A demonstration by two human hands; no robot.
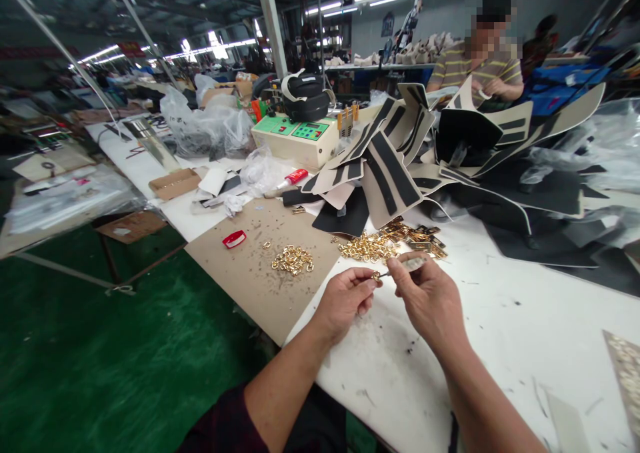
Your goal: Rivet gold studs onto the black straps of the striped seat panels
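Between the fingertips of my left hand (345, 299) is a small gold metal fitting (376, 276), pinched close above the white table. My right hand (427, 296) grips a screwdriver-like tool (411, 263) with a pale handle, and its thin dark tip reaches the fitting. The tool's exact kind is partly covered by my fingers. Just beyond my hands lies a heap of gold fittings (370, 247) with dark and gold plates (425, 239) beside it. A smaller pile of gold fittings (293, 260) rests on the brown board to the left.
Beige and black cut panels (390, 176) are stacked at the back right. A cream machine (300, 139) with a green control panel stands behind. On the brown board (250, 279) is a red object (235, 239). A person in a striped shirt (450, 69) works across the table.
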